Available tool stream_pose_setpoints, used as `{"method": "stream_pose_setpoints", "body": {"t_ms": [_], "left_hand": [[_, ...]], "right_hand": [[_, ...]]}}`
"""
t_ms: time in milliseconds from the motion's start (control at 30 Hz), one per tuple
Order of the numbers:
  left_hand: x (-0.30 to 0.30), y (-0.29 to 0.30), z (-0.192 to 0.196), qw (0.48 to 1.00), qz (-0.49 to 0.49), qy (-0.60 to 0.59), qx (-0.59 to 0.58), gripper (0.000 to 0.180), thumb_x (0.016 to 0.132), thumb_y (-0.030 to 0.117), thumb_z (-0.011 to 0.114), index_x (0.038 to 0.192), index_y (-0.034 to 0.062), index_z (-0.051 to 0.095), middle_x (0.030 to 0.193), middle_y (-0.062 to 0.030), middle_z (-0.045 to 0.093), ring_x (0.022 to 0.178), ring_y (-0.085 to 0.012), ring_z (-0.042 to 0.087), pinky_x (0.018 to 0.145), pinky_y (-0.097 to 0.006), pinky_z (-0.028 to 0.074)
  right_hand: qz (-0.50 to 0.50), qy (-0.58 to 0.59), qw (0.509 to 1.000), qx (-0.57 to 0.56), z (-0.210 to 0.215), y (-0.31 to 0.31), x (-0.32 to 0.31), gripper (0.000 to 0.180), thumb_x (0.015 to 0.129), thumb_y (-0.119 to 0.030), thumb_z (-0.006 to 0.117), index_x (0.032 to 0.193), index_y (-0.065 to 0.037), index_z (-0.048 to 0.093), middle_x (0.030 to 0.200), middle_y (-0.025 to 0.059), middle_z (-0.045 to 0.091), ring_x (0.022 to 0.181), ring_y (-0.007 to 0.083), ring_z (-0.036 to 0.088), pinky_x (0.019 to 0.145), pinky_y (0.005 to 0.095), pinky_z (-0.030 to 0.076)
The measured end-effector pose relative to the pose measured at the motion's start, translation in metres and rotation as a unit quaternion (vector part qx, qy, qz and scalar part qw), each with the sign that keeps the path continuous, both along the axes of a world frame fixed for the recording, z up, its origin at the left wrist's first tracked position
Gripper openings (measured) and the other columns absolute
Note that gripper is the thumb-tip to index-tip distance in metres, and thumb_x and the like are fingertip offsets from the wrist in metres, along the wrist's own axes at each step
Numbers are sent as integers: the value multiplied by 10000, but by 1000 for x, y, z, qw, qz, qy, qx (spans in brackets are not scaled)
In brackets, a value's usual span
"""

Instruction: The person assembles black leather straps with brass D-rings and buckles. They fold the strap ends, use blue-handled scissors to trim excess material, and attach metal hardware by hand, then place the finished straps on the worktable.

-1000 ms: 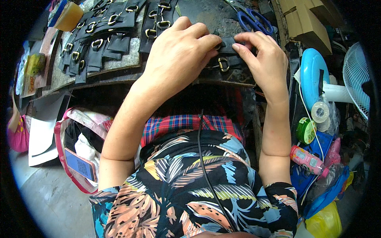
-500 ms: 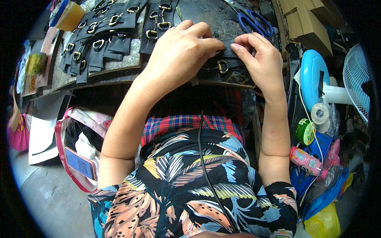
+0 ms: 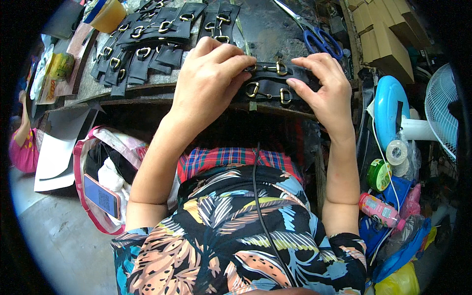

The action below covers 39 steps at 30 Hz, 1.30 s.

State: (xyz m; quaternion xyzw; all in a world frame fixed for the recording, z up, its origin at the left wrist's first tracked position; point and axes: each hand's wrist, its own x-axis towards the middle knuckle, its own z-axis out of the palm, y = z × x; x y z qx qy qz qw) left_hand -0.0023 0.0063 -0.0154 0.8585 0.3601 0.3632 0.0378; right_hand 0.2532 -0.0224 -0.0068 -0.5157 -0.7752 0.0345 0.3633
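My left hand (image 3: 209,81) rests on the near edge of the dark worktable (image 3: 273,34), its fingertips pinching the gold metal clasp (image 3: 268,67) at the end of a black leather strap (image 3: 282,78). My right hand (image 3: 327,88) presses on the other end of the same strap, thumb by a gold ring buckle (image 3: 284,96). A second black strap piece with a gold D-ring (image 3: 253,89) lies just under my fingers. Several finished black straps with gold buckles (image 3: 147,46) lie in rows at the table's left.
Blue-handled scissors (image 3: 317,37) lie at the back right, next to cardboard boxes (image 3: 383,34). A white fan (image 3: 442,118), a blue disc, tape rolls (image 3: 386,164) and bottles crowd the right. A pink bag with a phone (image 3: 101,196) sits at lower left.
Both hands have shifted slightly apart on the strap, uncovering the gold buckles between them. My left fingers now pinch the clasp.
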Motion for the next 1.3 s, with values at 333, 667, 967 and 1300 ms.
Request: {"method": "stream_pose_setpoints", "body": {"t_ms": [333, 667, 967, 1300], "left_hand": [[-6, -7, -1, 997, 49, -2, 51, 236, 778, 55, 798, 1000, 123, 756, 991, -22, 697, 971, -270, 606, 854, -387, 531], [-9, -12, -5, 993, 80, 57, 64, 121, 803, 169, 796, 921, 164, 770, 983, 27, 683, 1015, -233, 595, 884, -385, 479], [-11, -16, -6, 988, 131, 52, 67, 352, 741, 244, 863, 1049, 166, 711, 1078, -13, 627, 1081, -273, 551, 899, -431, 437], [7, -18, -6, 987, 162, -11, 5, 154, 774, 254, 826, 831, 147, 732, 947, -10, 608, 985, -266, 550, 848, -431, 405]], "right_hand": [[-61, -27, 997, -34, 9, -12, 0, 119, 808, -172, 817, 869, -97, 749, 950, 55, 652, 950, 265, 661, 818, 400, 531], [118, -52, 991, 40, 4, 7, -3, 171, 790, 7, 773, 949, -56, 780, 941, 70, 747, 924, 264, 703, 815, 366, 579], [160, -47, 984, 67, 13, 26, -41, 129, 825, -114, 782, 953, -103, 766, 957, 39, 699, 905, 262, 671, 789, 375, 558], [192, -62, 979, 28, -8, 36, -42, 110, 793, -124, 802, 885, -91, 752, 938, 30, 672, 915, 248, 650, 824, 381, 526]]}}
